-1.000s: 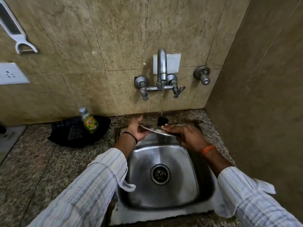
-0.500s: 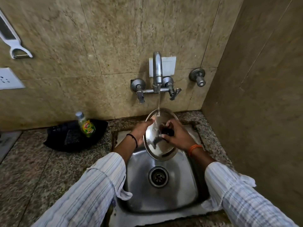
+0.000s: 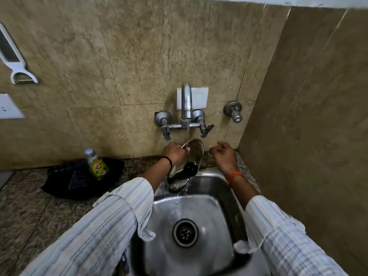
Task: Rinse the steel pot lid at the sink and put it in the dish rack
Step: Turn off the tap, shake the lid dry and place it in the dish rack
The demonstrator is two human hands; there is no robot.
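The steel pot lid [image 3: 194, 154] with its black knob [image 3: 190, 168] stands on edge under the running tap [image 3: 186, 102], over the back rim of the steel sink [image 3: 219, 200]. My left hand [image 3: 173, 151] grips the lid's upper left rim. Water runs down the lid and falls into the basin. To the right of the lid, my right hand [image 3: 225, 154] hangs free near the wall with its fingers loosely curled, holding nothing. No dish rack is in view.
A dish soap bottle [image 3: 97, 164] stands in a black tray [image 3: 83, 176] on the granite counter left of the sink. Tap handles [image 3: 206, 129] and a side valve [image 3: 234, 111] stick out of the tiled wall. A side wall closes the right.
My right hand has let go of the knob and moved right. The lid has tipped up on edge, held by my left hand alone. The view has tilted upward.
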